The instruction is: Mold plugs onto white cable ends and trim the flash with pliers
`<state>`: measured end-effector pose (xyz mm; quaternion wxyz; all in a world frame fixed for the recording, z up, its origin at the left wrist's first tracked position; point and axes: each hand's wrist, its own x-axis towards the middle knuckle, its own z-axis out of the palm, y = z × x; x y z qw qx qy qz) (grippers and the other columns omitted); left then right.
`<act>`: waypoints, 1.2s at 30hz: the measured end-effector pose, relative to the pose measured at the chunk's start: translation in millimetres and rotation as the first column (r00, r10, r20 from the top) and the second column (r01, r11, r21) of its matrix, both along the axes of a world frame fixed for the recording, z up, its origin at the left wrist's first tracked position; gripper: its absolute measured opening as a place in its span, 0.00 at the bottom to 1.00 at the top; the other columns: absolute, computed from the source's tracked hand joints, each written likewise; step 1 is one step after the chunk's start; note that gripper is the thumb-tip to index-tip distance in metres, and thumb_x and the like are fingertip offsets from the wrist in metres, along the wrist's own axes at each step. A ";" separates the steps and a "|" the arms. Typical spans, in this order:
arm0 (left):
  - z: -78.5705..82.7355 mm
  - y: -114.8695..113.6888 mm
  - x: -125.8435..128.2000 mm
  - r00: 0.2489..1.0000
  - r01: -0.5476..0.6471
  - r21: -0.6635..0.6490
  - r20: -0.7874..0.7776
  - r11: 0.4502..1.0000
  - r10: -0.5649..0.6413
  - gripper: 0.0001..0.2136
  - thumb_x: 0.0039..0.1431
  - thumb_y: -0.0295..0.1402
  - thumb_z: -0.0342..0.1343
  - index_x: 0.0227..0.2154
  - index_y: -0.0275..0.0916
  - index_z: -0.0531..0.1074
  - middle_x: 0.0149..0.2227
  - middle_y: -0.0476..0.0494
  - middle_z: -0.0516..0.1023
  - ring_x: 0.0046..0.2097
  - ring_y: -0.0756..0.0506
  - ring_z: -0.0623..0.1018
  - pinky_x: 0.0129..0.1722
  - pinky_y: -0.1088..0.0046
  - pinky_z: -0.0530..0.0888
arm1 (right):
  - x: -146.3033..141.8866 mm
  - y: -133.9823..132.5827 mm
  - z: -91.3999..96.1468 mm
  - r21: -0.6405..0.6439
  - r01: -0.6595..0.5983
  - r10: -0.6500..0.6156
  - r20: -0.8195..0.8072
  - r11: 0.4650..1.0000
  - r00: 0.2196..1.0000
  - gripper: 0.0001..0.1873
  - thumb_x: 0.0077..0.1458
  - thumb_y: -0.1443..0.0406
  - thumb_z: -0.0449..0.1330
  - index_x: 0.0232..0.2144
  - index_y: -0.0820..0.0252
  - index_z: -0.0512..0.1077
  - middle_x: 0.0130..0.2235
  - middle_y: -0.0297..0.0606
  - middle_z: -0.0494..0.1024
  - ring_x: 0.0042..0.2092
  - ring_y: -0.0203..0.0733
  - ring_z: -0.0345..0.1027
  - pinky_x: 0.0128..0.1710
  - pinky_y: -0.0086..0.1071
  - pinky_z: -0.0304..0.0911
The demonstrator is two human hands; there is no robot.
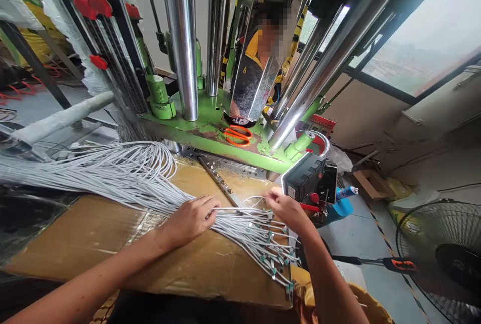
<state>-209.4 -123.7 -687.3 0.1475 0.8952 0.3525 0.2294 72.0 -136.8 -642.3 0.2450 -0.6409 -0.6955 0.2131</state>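
Note:
A large bundle of thin white cables point(124, 176) runs across the cardboard-covered table point(71, 244) from the left, fanning out toward the lower right. Small teal-green connectors point(270, 249) sit on the cable ends near the table's right edge. My left hand point(190, 221) is closed around part of the bundle. My right hand point(285, 208) pinches what looks like a single white cable above the fanned ends, its fingertips close to a thin loop of wire point(251, 199).
A green moulding press with chrome columns point(182, 38) stands beyond the table, orange scissors point(238, 136) lying on its bed. A black device with red handles point(304, 178) sits at right. A person stands behind the press. A floor fan point(439, 249) and an orange-handled screwdriver point(400, 265) are at lower right.

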 end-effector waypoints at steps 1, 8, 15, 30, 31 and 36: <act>-1.4 -3.7 -2.0 0.999 -0.011 -0.007 0.038 1.000 0.012 0.09 0.63 0.25 0.44 0.36 0.37 0.69 0.33 0.45 0.74 0.37 0.46 0.75 0.38 0.72 0.70 | 5.1 -17.1 -7.0 -0.007 0.043 -0.043 -0.002 0.999 0.999 0.10 0.53 0.66 0.56 0.28 0.60 0.78 0.23 0.32 0.75 0.25 0.37 0.67 0.28 0.28 0.62; -9.6 -33.9 -20.3 0.993 -0.002 -0.063 0.119 0.998 0.009 0.08 0.62 0.27 0.46 0.37 0.39 0.70 0.35 0.47 0.77 0.37 0.47 0.77 0.40 0.74 0.71 | 2.1 -77.6 -56.6 -0.066 0.231 -0.238 -0.129 0.971 0.963 0.18 0.56 0.60 0.56 0.46 0.60 0.76 0.27 0.33 0.73 0.28 0.39 0.67 0.31 0.30 0.62; 13.2 -31.6 -11.2 0.989 0.113 -0.177 -0.072 0.978 -0.128 0.06 0.60 0.28 0.50 0.33 0.41 0.72 0.36 0.46 0.76 0.39 0.45 0.75 0.40 0.71 0.70 | -4.1 -61.7 -55.2 -0.079 0.255 -0.266 -0.237 0.964 0.934 0.16 0.52 0.64 0.60 0.45 0.50 0.77 0.36 0.36 0.75 0.37 0.43 0.68 0.42 0.35 0.60; 5.0 2.6 79.3 0.961 0.086 -0.378 0.274 0.922 0.022 0.13 0.67 0.30 0.47 0.41 0.41 0.79 0.33 0.47 0.79 0.36 0.48 0.77 0.38 0.75 0.71 | -35.6 -39.5 -55.9 -0.277 0.066 -0.263 -0.771 0.959 0.580 0.16 0.55 0.53 0.59 0.35 0.60 0.72 0.26 0.34 0.76 0.25 0.35 0.67 0.24 0.26 0.63; 4.4 3.3 78.4 0.958 0.092 -0.386 0.286 0.918 0.024 0.13 0.67 0.30 0.47 0.41 0.42 0.79 0.34 0.47 0.80 0.36 0.48 0.77 0.39 0.75 0.71 | -36.3 -38.9 -55.9 -0.281 0.072 -0.271 -0.776 0.957 0.570 0.16 0.55 0.52 0.60 0.35 0.60 0.72 0.25 0.33 0.76 0.24 0.35 0.67 0.24 0.26 0.63; 1.2 6.1 77.9 0.951 0.082 -0.396 0.306 0.914 0.048 0.13 0.64 0.28 0.50 0.43 0.43 0.79 0.35 0.47 0.81 0.37 0.48 0.78 0.39 0.74 0.72 | -37.7 -36.9 -55.5 -0.298 0.099 -0.304 -0.797 0.950 0.522 0.19 0.51 0.51 0.63 0.36 0.60 0.71 0.23 0.32 0.76 0.23 0.35 0.66 0.23 0.26 0.62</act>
